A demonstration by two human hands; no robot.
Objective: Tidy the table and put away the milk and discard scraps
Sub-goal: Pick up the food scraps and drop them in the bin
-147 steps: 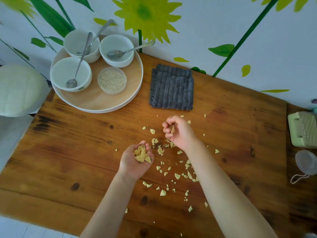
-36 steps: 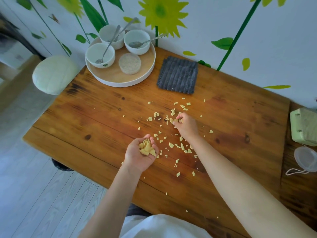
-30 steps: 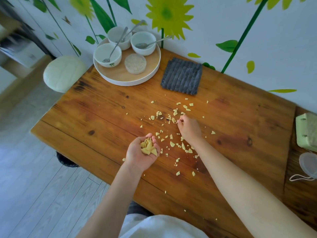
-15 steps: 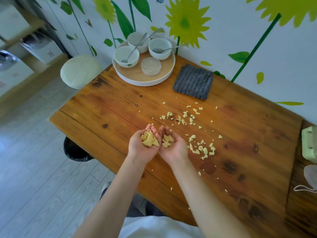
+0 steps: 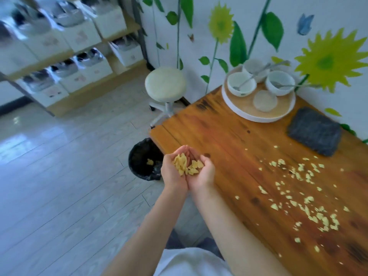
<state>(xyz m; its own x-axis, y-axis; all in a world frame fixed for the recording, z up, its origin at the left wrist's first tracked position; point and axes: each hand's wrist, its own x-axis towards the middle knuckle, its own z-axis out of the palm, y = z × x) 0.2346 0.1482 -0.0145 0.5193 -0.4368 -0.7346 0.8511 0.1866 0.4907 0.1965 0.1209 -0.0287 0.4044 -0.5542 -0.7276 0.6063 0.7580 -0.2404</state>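
Discard step: scraps cradled in left hand and right hand, cupped palms-up together; next, tipping into bin just left, below.

- Both hands are palms up and pressed side by side, left hand and right hand, cupping a heap of pale yellow flaky scraps right at the brown wooden table's left edge.
- A round black-lined bin sits on the floor beside that table corner, with a yellow bit inside.
- Loads of loose yellow crumbs are scattered across the tabletop.
- A round white-rimmed wooden tray and a dark grey cloth sit at the table's wall side.
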